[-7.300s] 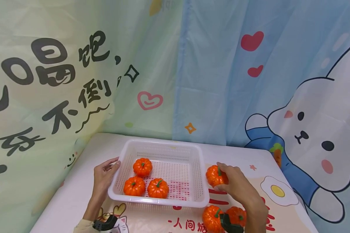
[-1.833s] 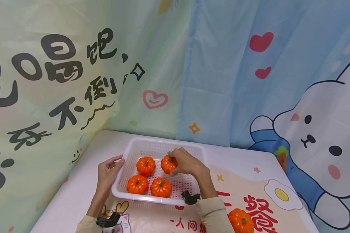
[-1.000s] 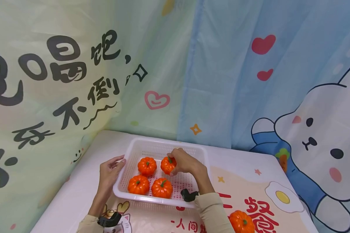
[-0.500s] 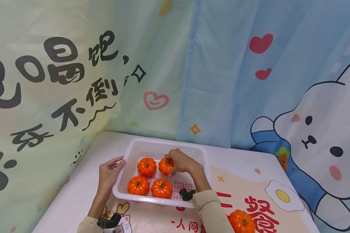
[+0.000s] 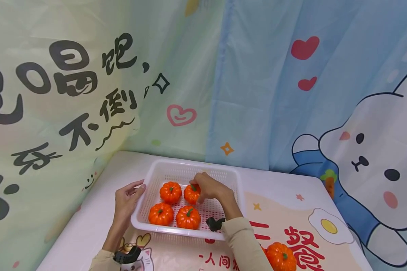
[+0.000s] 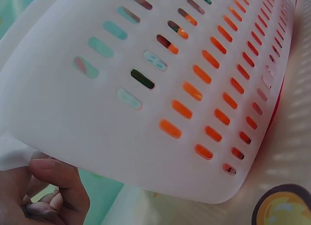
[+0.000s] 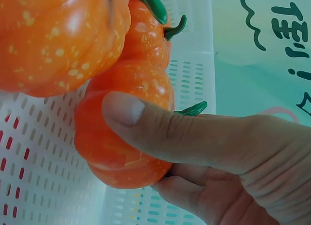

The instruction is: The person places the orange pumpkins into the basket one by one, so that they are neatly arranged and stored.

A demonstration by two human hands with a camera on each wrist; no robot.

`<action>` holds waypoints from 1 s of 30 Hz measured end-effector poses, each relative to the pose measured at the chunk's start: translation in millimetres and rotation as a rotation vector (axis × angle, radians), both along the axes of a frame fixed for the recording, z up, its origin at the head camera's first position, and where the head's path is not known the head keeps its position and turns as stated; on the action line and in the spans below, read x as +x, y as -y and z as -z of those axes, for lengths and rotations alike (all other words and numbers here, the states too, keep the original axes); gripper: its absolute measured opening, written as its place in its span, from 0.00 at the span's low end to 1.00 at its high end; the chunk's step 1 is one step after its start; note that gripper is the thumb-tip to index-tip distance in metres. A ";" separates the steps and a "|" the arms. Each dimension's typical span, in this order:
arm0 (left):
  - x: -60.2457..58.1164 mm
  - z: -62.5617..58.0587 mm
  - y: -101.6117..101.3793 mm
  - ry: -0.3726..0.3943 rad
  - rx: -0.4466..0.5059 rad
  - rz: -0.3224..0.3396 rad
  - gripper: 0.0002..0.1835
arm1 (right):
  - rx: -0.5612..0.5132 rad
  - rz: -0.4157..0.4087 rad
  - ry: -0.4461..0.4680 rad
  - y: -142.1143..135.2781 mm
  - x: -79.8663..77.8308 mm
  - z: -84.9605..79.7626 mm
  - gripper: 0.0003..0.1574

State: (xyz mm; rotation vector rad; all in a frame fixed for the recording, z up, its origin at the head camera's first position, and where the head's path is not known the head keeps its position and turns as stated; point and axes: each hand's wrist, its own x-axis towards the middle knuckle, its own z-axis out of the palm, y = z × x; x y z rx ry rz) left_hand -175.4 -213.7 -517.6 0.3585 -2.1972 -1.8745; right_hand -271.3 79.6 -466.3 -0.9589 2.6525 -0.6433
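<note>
A white perforated plastic basket stands on the table. My left hand holds its left rim; in the left wrist view the thumb and curled fingers are at the rim edge. Inside, my right hand grips a small orange pumpkin with a green stem, thumb on the near side and fingers behind, as the right wrist view shows. Left of it sits another pumpkin. Two more, a front-left pumpkin and a front-middle pumpkin, lie along the basket's front.
Outside the basket, at the front right, lies a pumpkin, with an orange edge of another partly hidden by the right sleeve. The table has a printed cover. A printed curtain hangs close behind it.
The right hand has brought a pumpkin from the table right of the basket into it. Over the last second, hand and pumpkin have shifted slightly left. The left hand stays at the rim.
</note>
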 end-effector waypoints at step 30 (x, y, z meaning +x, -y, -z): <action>-0.6 0.0 1.7 0.019 0.023 0.000 0.24 | 0.030 0.019 0.056 6.3 -8.3 14.0 0.48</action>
